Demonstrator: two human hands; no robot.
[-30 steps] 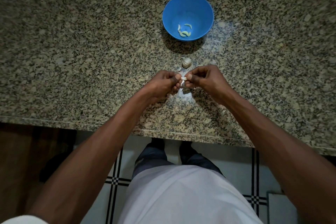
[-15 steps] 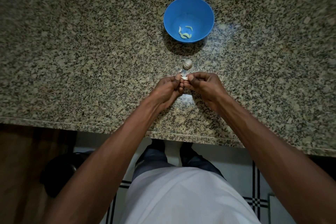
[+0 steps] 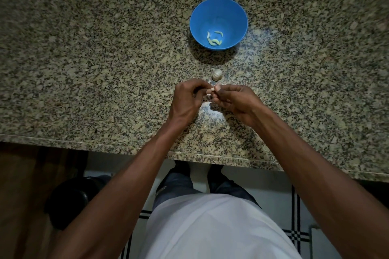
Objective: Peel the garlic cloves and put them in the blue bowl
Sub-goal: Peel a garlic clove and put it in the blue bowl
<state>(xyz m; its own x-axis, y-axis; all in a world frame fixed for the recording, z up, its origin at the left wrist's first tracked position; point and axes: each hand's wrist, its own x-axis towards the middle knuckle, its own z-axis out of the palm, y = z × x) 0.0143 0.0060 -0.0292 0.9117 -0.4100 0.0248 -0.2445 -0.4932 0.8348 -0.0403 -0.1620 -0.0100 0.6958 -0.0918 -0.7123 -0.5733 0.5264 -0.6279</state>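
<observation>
A blue bowl [image 3: 219, 9] stands on the granite counter, with a few pale peeled cloves [image 3: 215, 41] at its bottom. Below it lies a small garlic bulb [image 3: 216, 74]. Just in front of the bulb, my left hand [image 3: 188, 100] and my right hand [image 3: 233, 100] meet fingertip to fingertip. Between them they pinch one small garlic clove [image 3: 211, 90], mostly hidden by the fingers.
The granite counter [image 3: 94, 59] runs across the whole view, its front edge just below my wrists. A dark round object [image 3: 71, 197] stands on the floor at the lower left. My legs and a tiled floor show under the edge.
Both hands have stayed together on the clove, shifting slightly while the fingers work it. The bowl and bulb have not moved; the view shifted a little.
</observation>
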